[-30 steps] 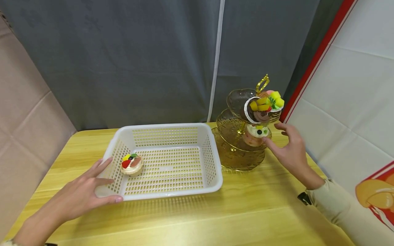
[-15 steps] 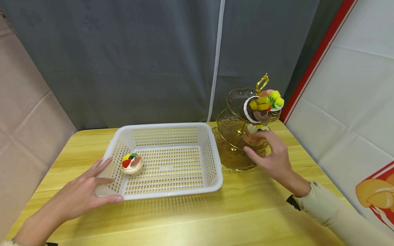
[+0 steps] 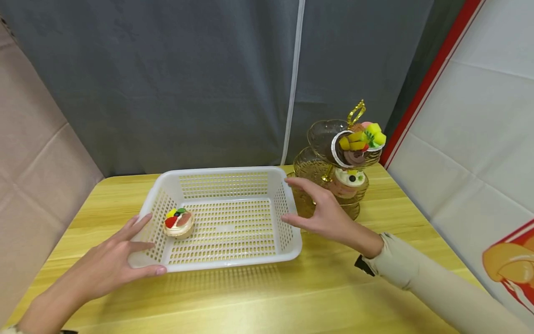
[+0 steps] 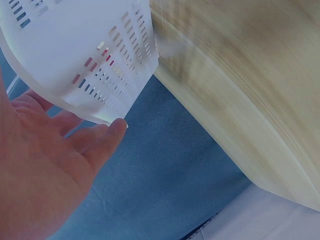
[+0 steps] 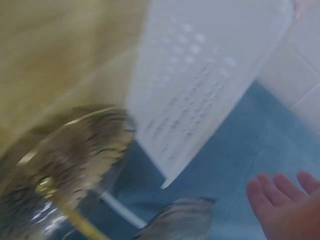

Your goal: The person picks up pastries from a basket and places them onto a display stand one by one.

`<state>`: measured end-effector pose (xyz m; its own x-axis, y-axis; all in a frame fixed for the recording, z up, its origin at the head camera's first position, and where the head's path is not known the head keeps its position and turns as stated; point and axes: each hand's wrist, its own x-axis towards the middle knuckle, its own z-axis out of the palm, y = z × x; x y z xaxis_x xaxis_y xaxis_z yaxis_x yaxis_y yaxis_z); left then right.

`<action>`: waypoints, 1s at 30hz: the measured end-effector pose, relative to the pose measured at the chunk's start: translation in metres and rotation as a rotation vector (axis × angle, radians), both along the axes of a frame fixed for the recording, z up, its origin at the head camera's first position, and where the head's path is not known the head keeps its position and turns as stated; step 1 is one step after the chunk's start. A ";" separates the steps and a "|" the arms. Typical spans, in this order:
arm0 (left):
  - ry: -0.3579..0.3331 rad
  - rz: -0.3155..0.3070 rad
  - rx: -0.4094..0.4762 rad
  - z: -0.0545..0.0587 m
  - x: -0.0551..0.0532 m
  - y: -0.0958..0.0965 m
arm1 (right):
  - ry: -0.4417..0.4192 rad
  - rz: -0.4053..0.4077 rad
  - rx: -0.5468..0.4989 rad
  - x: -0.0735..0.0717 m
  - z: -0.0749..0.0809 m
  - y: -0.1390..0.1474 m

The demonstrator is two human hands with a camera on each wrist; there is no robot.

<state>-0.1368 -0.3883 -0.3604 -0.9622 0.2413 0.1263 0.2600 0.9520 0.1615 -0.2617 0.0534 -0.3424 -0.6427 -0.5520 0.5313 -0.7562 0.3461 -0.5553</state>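
A white perforated plastic basket (image 3: 233, 265) lies on the table, with one fruit-topped cream tart (image 3: 179, 224) inside at its left end. My left hand (image 3: 106, 264) touches the basket's left rim with spread fingers; the left wrist view shows this hand (image 4: 60, 150) against the rim. Beside the right rim, my right hand (image 3: 323, 213) reaches with thumb and fingers apart and holds nothing. Behind it stands a gold-trimmed tiered stand (image 3: 321, 139). Its top tier bears a chocolate cupcake (image 3: 354, 157) and a yellow-fruit cupcake (image 3: 374, 137); a cream-topped cake (image 3: 348, 182) sits on the middle tier.
The wooden table (image 3: 250, 301) runs up to a grey curtain (image 3: 187, 93) at the back. A white panel (image 3: 471, 139) with red edging borders the right side, and a pale pinkish panel (image 3: 37, 139) the left.
My right hand has moved left from the cream-topped cake on the stand's middle tier to the basket's right rim, with nothing in it. My left hand has stayed put.
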 end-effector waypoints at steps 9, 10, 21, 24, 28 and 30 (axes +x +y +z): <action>-0.004 0.005 -0.003 0.000 0.000 0.001 | -0.098 0.147 0.125 -0.010 0.020 -0.037; -0.005 0.006 -0.003 0.000 0.000 0.001 | -0.112 0.156 0.127 -0.012 0.021 -0.041; -0.001 0.006 0.000 0.000 0.001 0.001 | -0.220 0.249 0.163 -0.024 0.024 -0.083; 0.002 0.006 0.004 -0.001 0.001 0.001 | -0.209 0.254 0.186 -0.026 0.025 -0.094; 0.004 0.004 0.010 -0.001 0.001 0.001 | -0.220 0.255 0.215 -0.030 0.028 -0.108; 0.009 0.001 0.011 -0.002 0.001 0.002 | -0.231 0.258 0.220 -0.032 0.030 -0.113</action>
